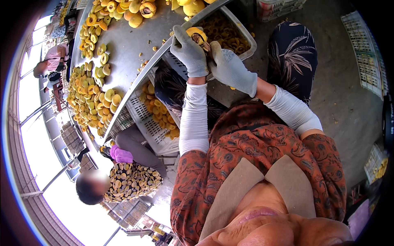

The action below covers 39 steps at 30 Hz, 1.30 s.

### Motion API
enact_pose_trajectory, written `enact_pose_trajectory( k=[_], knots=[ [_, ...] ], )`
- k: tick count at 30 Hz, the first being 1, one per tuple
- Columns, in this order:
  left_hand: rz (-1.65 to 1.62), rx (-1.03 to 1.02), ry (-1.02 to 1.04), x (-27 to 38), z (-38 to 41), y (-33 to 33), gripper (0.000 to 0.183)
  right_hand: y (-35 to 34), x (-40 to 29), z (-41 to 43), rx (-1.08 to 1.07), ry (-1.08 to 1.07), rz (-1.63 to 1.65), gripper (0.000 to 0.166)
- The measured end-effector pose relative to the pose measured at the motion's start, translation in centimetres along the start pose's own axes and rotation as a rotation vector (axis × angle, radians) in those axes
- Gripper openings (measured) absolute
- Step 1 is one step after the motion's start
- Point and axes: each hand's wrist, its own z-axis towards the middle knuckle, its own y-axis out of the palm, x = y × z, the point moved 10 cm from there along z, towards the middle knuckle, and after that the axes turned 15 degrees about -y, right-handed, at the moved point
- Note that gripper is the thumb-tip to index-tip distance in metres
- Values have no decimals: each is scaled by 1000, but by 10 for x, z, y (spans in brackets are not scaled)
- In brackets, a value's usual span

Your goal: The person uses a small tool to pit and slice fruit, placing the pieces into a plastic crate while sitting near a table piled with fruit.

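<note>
My left hand (189, 52), in a pale knitted work glove, holds a yellow fruit half (195, 34) with a dark brown hollow, just past the rim of the metal table (135, 46). My right hand (229, 66), gloved alike, meets it at the fruit; its fingers are closed around something mostly hidden, perhaps a small tool. Halved yellow fruits (92, 98) lie heaped on the table, and rounder ones (135, 15) sit at the top. Beyond my hands, a plastic bin (251, 46) contains many brownish-yellow pieces (227, 32).
Beneath the table edge, a white slotted crate (144, 129) holds yellow fruit pieces (160, 113). A co-worker in a patterned top (132, 183) sits to the left; another in pink (57, 58) is farther off. Stacked crates (364, 52) stand at the right, and a crate (277, 9) at the top.
</note>
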Motion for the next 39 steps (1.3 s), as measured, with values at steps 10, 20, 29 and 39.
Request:
enact_pose_trajectory(
  k=[10, 20, 29, 39],
  knots=[
    [-73, 1, -34, -8, -3, -2, 57, -5, 1, 4, -59, -44, -263, 27],
    [-46, -43, -145, -13, -1, 5, 53, -1, 4, -4, -3, -31, 20, 28],
    [202, -331, -96, -6, 3, 19, 49, -6, 3, -5, -19, 68, 313, 19],
    [574, -710, -182, -17, 8, 41, 51, 24, -15, -31, -216, 643, 1268, 11]
  ],
)
